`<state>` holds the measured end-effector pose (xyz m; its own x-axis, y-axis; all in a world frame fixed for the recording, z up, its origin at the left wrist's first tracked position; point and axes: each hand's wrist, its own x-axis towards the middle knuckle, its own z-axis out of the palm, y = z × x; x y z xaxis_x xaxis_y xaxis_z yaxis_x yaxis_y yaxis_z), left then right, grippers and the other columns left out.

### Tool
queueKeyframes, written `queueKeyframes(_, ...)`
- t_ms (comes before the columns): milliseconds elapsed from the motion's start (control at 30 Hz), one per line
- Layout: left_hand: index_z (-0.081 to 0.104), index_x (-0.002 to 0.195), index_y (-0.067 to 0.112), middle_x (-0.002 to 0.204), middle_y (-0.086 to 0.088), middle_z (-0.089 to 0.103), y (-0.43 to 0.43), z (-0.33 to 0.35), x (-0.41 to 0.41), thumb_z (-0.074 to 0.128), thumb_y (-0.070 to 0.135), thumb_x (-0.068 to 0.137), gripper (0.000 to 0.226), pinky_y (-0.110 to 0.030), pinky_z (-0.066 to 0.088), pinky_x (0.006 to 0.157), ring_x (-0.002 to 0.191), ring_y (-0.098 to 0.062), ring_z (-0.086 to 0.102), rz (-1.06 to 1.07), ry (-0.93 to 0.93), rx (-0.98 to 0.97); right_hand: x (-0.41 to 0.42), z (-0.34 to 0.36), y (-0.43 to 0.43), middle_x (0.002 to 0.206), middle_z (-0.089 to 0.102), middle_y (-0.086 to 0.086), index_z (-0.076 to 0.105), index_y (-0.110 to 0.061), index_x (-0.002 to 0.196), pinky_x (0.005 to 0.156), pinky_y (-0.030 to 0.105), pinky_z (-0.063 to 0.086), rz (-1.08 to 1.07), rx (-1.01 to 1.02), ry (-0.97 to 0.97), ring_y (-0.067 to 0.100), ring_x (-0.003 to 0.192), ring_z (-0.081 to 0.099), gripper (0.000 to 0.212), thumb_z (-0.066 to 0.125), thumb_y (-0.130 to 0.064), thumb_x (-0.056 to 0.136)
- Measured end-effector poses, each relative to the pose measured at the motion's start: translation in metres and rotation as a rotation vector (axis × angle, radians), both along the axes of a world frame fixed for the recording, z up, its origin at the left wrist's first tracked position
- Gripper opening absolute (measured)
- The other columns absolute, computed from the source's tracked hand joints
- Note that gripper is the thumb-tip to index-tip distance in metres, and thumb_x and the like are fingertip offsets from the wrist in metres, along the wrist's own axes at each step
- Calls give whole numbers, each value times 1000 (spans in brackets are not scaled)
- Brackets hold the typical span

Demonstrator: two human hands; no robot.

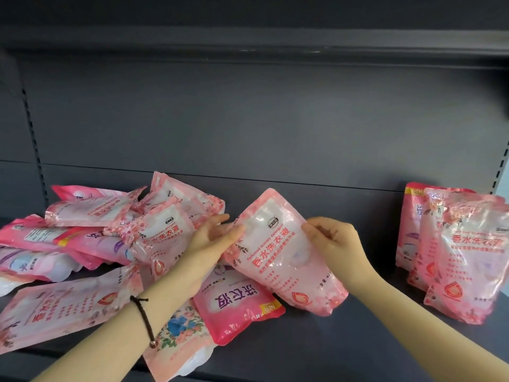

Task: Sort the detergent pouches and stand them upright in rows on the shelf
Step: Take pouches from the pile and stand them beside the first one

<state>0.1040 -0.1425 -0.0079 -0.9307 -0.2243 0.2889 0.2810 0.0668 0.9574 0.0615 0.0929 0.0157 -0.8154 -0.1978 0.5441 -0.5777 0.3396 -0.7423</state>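
Head view: pouch (278, 252) held tilted between left grip (212, 235) and right grip (333, 241).

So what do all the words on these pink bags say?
"Perfumed laundry detergent": on the held pouch.
"香水洗衣液": on the held pouch too, in big red letters.
"洗衣液" and "NEW": on the upside-down pouch.
Small print on every pouch: too blurred to read.

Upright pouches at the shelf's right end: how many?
3, overlapping at the shelf right end: a pale pink pouch in front, a second pale pouch behind it, a deeper pink pouch at the back. More may be hidden behind.
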Motion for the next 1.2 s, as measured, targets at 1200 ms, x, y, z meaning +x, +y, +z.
queueKeyframes(1200,73,90,10,90,-3,76,334,14,-49,74,12,78,12,-17,55,68,86,-15,73,-292,231,97,-5,-36,304,90,69,15,62,-8,88,80,52,53,-164,-393,-103,36,84,65,18,48,-9,99)
